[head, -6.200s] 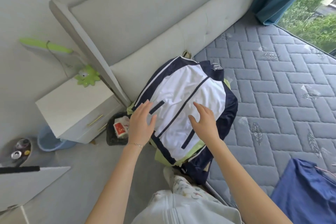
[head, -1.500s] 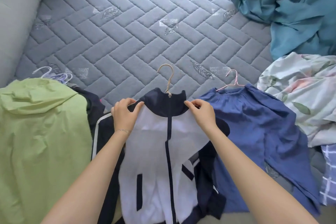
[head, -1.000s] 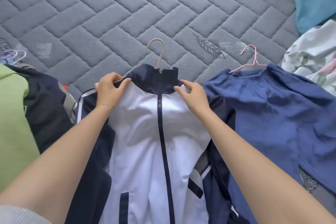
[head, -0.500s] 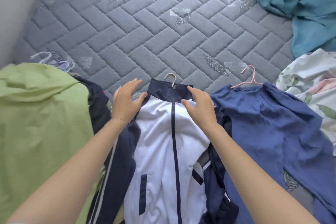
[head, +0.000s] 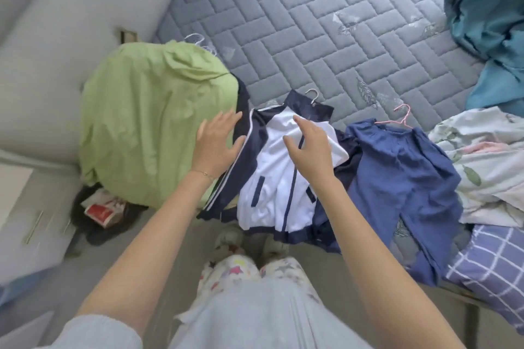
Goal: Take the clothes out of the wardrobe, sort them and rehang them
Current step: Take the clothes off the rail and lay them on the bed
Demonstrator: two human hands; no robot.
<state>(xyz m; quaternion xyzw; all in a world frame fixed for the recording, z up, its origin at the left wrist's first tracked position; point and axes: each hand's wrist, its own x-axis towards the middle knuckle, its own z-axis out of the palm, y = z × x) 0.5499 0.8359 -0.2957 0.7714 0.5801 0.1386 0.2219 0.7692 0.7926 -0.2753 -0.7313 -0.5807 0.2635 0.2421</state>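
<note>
White with navy sleeves, the jacket [head: 275, 178] lies front-up on its hanger [head: 312, 93] at the near edge of the mattress [head: 297, 22], between the green garment [head: 147, 127] and the blue garment [head: 402, 173]; our left hand [head: 217, 144] is spread over the navy sleeve, fingers straight and grasping nothing; our right hand [head: 310, 146] hangs over the white chest, fingers loose, released. Whether either palm touches the cloth we cannot tell.

No legible text, label, brand or number. Red-and-white packet [head: 99, 211] beside the mattress's [head: 312, 22] near-left corner: print blurred, unreadable.
</note>
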